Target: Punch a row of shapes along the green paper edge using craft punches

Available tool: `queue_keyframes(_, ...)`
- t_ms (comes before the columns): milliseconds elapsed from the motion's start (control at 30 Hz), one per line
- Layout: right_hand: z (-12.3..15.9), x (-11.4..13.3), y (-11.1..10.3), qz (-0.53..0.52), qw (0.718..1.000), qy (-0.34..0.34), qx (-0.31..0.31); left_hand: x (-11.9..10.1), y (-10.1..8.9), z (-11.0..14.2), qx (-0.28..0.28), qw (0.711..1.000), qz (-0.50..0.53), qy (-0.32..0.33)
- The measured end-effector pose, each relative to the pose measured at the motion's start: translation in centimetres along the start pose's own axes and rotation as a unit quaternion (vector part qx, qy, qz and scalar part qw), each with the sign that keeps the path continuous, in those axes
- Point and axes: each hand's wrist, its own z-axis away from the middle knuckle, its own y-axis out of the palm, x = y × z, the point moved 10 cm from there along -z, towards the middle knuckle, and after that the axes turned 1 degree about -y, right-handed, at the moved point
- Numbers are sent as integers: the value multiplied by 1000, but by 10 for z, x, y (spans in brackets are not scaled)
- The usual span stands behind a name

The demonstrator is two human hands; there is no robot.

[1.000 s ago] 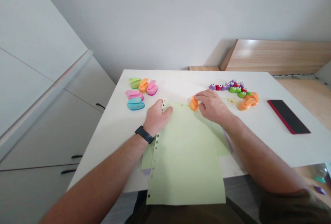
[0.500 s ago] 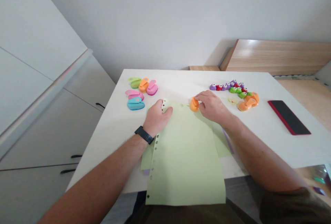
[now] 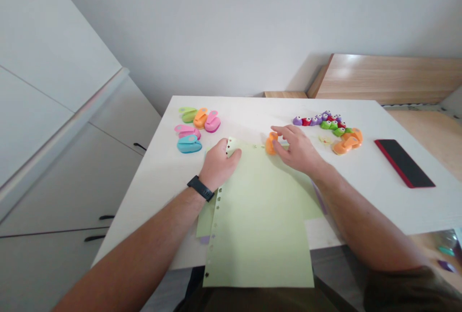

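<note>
A light green sheet of paper reaches from the tabletop past the front edge, with small shaped holes along its left edge and a few at its top. My left hand, wearing a dark wristband, is closed on the sheet's upper left corner, thumb on top. An orange craft punch sits at the sheet's top edge, right of the middle. Beside it is my right hand, its thumb against the punch and its index finger raised apart above it. The other right fingers are partly hidden.
Several craft punches, including a blue one, stand at the left on the white table. Several small eyed punches and larger orange punches are at the right, near yellowish paper scraps. A black and red flat object lies farther right.
My right fingers have spread from their pinch on the orange punch, the index finger lifting away. The punch has turned slightly. My left hand keeps its place on the sheet.
</note>
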Motion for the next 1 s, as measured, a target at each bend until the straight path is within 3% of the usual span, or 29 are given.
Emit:
queue_keyframes(133,1,-1,10,-16,999,8,27,0,0,0,4,1000,-3,1)
queue_keyframes(567,-3,-43,4,-37,991,118,-50,-2,3,0,11,999,-22,43)
queue_keyframes(1000,-5,-61,10,-50,985,154,-55,-3,5,2,30,999,1,41)
